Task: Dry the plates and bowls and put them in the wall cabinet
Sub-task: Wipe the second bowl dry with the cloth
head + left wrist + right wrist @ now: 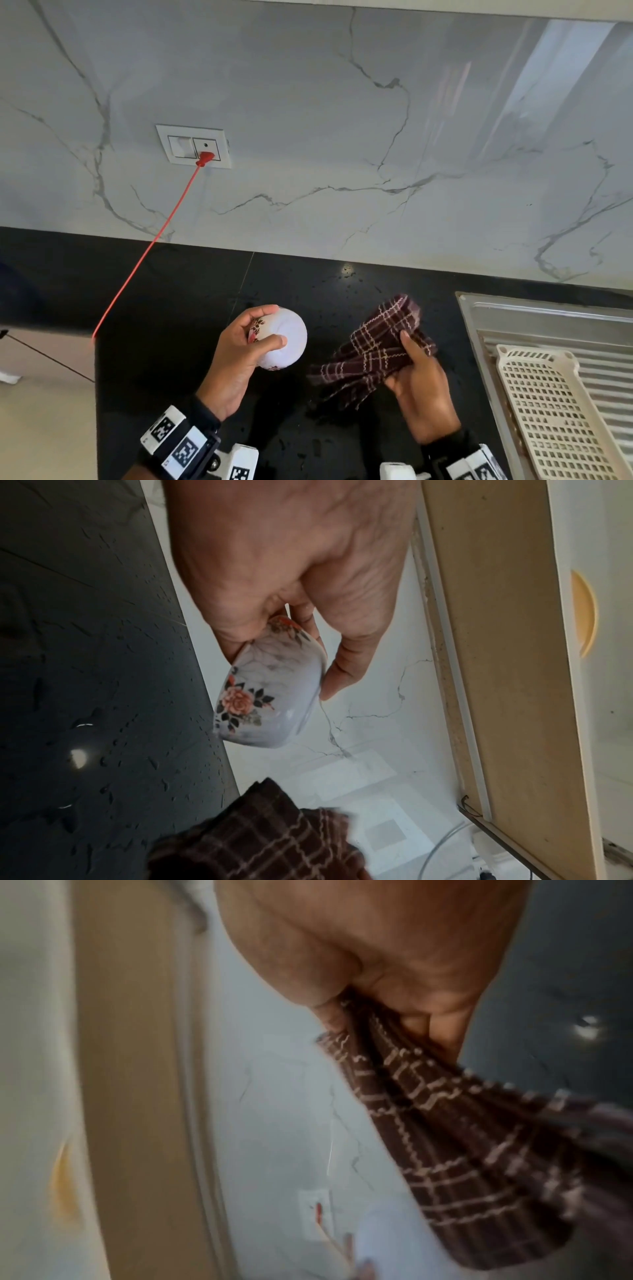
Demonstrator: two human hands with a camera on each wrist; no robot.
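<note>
**Drying a floral bowl: cloth and bowl held apart above the wet counter**

My left hand [239, 353] holds a small white floral bowl [282, 339] with its base turned up toward the head camera; the thumb and fingers curl round the rim, and in the left wrist view the fingertips [334, 680] press against the bowl's wall beside the rose motif. My right hand [419, 383] is clamped on a dark maroon checked dishcloth [373, 349], bunched in the fist, with its free end fanning out toward the bowl. Bowl and cloth are near one another but not touching; both hang above the black countertop [164, 291], which is speckled with water drops.

I judge the step in hand to be wiping the bowl. To do it well, I would drape a flat, dry part of the cloth over the upturned base, turn the bowl with the left fingers, then push cloth into the hollow and round the rim. The glaze is probably slick when damp, so the rim grip should stay firm.

The bowl lies just left of the cloth's free end and well left of the steel sink drainboard [534, 318], where a cream perforated drying tray [561, 418] sits. The underside of the wall cabinet [507, 669] shows in both wrist views, above the marble-patterned backsplash [325, 120].
</note>
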